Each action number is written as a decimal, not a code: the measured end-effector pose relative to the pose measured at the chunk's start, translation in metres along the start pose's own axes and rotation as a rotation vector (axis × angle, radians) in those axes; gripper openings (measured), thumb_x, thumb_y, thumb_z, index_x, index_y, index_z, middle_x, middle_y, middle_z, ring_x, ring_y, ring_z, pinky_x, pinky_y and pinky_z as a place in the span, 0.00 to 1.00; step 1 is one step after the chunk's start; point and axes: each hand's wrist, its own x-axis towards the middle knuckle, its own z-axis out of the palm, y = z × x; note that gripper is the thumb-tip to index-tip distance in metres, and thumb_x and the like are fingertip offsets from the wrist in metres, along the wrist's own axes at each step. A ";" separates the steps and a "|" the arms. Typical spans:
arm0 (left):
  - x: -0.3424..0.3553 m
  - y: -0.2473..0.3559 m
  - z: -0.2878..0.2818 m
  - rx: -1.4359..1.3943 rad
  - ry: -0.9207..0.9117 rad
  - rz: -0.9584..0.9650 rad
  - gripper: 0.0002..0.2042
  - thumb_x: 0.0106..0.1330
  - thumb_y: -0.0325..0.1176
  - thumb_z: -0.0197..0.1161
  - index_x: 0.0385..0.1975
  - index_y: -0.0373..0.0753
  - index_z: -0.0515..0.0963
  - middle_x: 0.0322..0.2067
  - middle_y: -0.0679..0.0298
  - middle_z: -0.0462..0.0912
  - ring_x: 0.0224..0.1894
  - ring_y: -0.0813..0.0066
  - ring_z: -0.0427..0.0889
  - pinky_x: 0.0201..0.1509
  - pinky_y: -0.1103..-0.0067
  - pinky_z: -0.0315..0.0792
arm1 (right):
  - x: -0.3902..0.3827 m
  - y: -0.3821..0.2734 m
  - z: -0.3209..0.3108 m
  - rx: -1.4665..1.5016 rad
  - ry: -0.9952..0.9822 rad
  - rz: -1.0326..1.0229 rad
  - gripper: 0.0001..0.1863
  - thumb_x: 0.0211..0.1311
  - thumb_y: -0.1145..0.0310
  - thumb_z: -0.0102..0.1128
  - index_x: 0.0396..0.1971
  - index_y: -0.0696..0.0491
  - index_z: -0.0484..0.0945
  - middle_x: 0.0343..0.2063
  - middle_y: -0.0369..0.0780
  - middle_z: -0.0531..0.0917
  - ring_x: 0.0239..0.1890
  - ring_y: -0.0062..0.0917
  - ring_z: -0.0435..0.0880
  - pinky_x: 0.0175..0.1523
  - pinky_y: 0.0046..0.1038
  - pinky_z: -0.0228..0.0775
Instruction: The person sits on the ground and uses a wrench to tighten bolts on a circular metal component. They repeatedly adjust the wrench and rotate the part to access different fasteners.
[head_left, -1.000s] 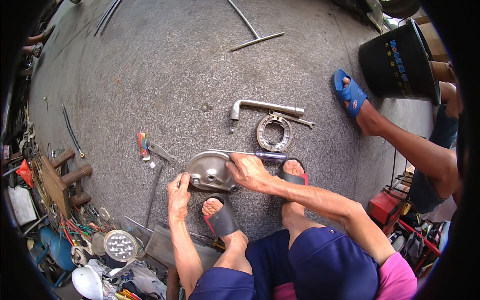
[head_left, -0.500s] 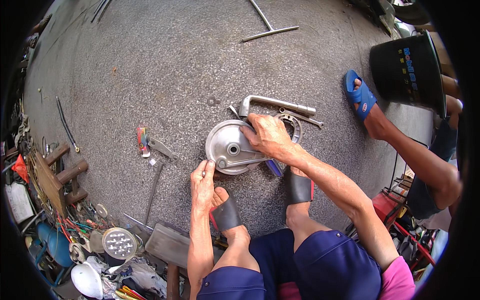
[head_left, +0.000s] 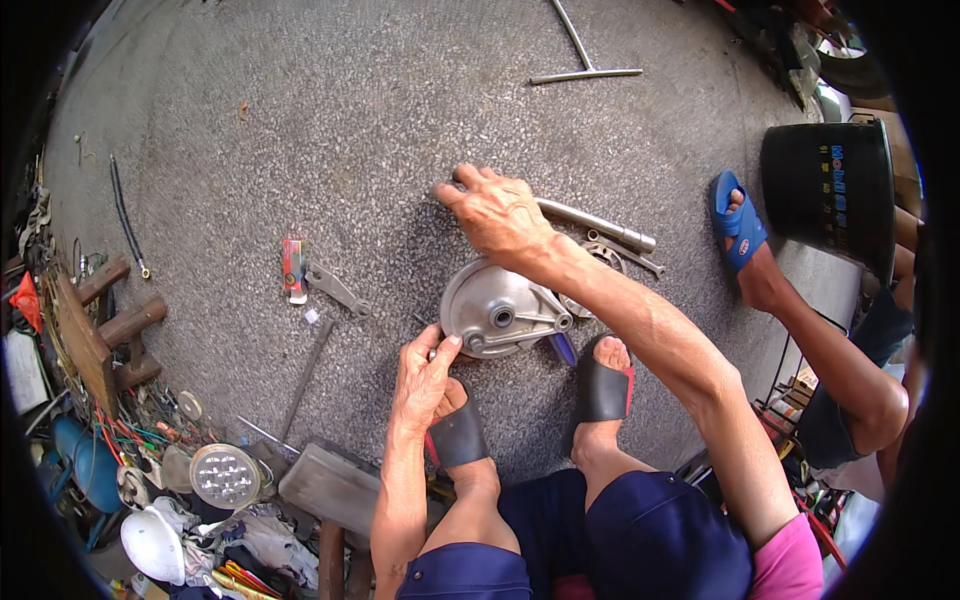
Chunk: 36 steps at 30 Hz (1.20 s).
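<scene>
A round silver brake drum cover (head_left: 482,290), with a centre hole and a lever arm along its near side, lies on the pavement in front of my feet. My left hand (head_left: 423,375) grips its near left rim, thumb on top; a small metallic piece shows at the fingers. Beyond the cover, my right hand (head_left: 500,215) reaches down with bent fingers, apart from the cover. Whatever its fingertips hold is hidden. Partly behind that hand lies a bent socket wrench (head_left: 600,223). A combination spanner (head_left: 630,255) and a ring-shaped metal part (head_left: 603,255) are beside it.
Left of the cover are a small colourful box (head_left: 294,270), a flat metal arm (head_left: 338,290) and a dark rod (head_left: 308,380). A T-handle wrench (head_left: 588,74) lies far off. At right are a black bucket (head_left: 830,195) and another person's blue-sandalled foot (head_left: 738,220). Clutter fills the left edge.
My right hand has left the drum cover and moved away and left, over where a small flat metal piece lay. My left hand stays at the rim. The view has shifted slightly.
</scene>
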 end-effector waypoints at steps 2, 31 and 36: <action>-0.001 -0.001 -0.001 0.025 0.006 -0.014 0.16 0.69 0.39 0.60 0.44 0.31 0.79 0.32 0.65 0.83 0.36 0.81 0.73 0.43 0.79 0.68 | 0.005 -0.001 0.007 -0.070 -0.064 -0.062 0.10 0.52 0.75 0.60 0.37 0.53 0.78 0.35 0.43 0.77 0.41 0.39 0.83 0.42 0.38 0.78; -0.042 0.080 0.031 -0.208 0.091 -0.071 0.06 0.67 0.28 0.65 0.35 0.32 0.81 0.28 0.61 0.85 0.22 0.82 0.77 0.27 0.85 0.69 | -0.094 -0.043 -0.075 1.574 -0.278 0.703 0.07 0.64 0.70 0.66 0.36 0.58 0.83 0.22 0.33 0.82 0.21 0.11 0.77 0.25 0.16 0.68; -0.057 0.038 0.029 -0.280 0.237 -0.145 0.06 0.65 0.27 0.67 0.37 0.31 0.83 0.27 0.61 0.84 0.21 0.84 0.75 0.21 0.88 0.61 | -0.113 -0.038 -0.066 0.991 -0.164 0.651 0.14 0.62 0.63 0.61 0.39 0.59 0.83 0.22 0.49 0.83 0.23 0.30 0.83 0.31 0.35 0.73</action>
